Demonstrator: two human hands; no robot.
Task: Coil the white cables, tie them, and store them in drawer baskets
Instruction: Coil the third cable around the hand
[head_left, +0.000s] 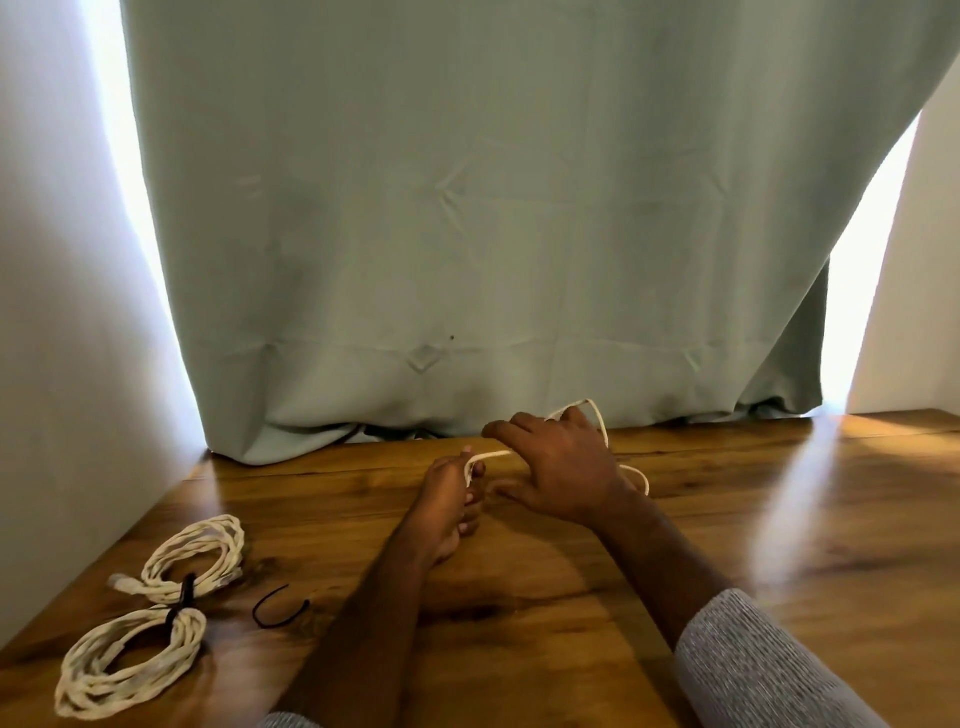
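A loose white cable (597, 415) loops around my right hand (558, 467) near the table's back edge, passing over its fingers and trailing down behind the wrist. My left hand (452, 499) pinches one stretch of the same cable just left of the right hand, fingers curled. Two coiled white cables lie at the front left: one coil (200, 558) farther back and another coil (130, 660) nearer me, each bound with a black tie. A loose black tie (278, 613) lies on the wood right of them. No drawer baskets are in view.
The wooden table (727, 545) runs up to a grey-green curtain (467, 208) hanging over its back edge. White walls stand at the left and right. Bright light falls through the gaps beside the curtain.
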